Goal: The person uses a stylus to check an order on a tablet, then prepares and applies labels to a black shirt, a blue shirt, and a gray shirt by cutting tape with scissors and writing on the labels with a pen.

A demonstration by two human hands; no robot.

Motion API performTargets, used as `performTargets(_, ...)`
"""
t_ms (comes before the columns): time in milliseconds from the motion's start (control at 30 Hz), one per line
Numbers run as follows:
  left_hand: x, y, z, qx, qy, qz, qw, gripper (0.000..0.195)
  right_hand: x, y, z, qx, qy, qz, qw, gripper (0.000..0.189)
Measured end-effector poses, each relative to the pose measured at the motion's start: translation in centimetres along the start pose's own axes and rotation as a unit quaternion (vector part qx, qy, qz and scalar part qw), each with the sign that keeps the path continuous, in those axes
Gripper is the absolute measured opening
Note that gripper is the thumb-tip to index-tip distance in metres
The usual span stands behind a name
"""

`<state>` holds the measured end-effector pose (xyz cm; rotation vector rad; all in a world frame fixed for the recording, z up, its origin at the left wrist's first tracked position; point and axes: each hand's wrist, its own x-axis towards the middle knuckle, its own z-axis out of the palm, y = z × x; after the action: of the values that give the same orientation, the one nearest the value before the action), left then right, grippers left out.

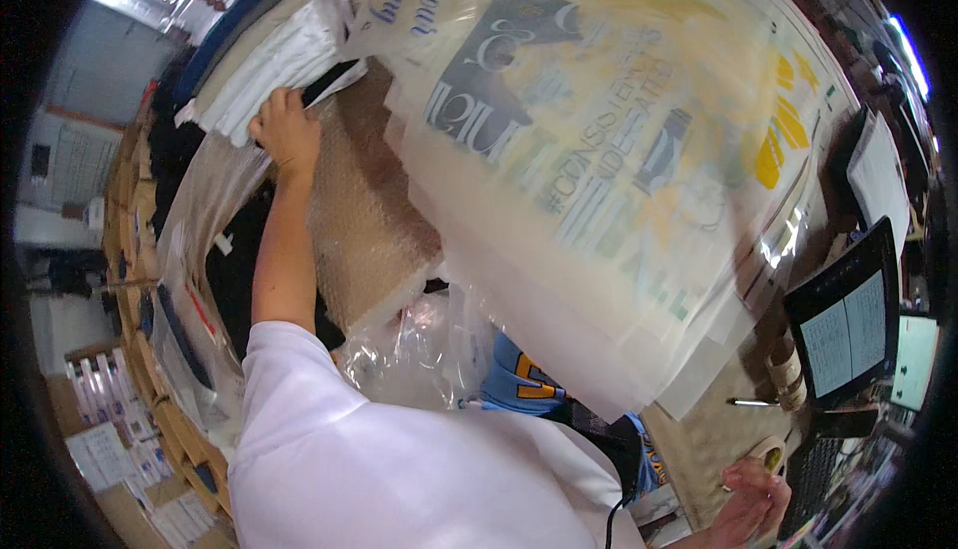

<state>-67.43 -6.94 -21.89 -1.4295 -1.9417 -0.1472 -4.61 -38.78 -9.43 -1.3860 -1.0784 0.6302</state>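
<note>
My left hand (287,126) reaches to the upper left, its fingers curled over the near edge of a folded white bundle (277,59), cloth or plastic. Beside the fingers a black strip (329,83) shows. Bubble wrap (367,212) lies just right of my forearm. Large translucent printed plastic sheets or bags (569,249), with lettering and yellow shapes, are piled across the middle and right. At the lower right my right hand (756,500) is loosely bent, with no object visible in it, near a pale rounded object (767,453) partly behind the fingers.
A tablet or screen (849,324) stands at the right, with a keyboard (823,474) below. A pen (752,402) and a tape-like roll (786,377) lie by it. Crumpled clear plastic (419,347) lies close to my body. Boxes (135,429) stand on shelving at the left.
</note>
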Motion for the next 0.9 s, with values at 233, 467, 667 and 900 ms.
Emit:
performTargets(233, -5.5, 3.1, -7.5, -0.056, 0.017, 0.016, 0.998, 0.036, -0.7, 0.0, -2.9, 0.048, -0.080, -0.072, 0.993, 0.035)
performTargets(467, -13.4, 6.1, -13.7, -0.057, 0.069, 0.050, 0.995, 0.027, -2.7, 2.1, -9.9, 0.085, -0.053, -0.074, 0.992, 0.038)
performTargets(667, -13.2, 5.2, -16.7, -0.302, 0.108, 0.193, 0.927, 0.020, -5.5, 1.4, -10.8, 0.050, -0.038, -0.051, 0.997, 0.040)
performTargets(900, -0.4, -5.1, -18.7, -0.270, 0.020, 0.142, 0.952, 0.055, -5.8, 2.5, -11.6, -0.195, 0.054, 0.002, 0.979, 0.022)
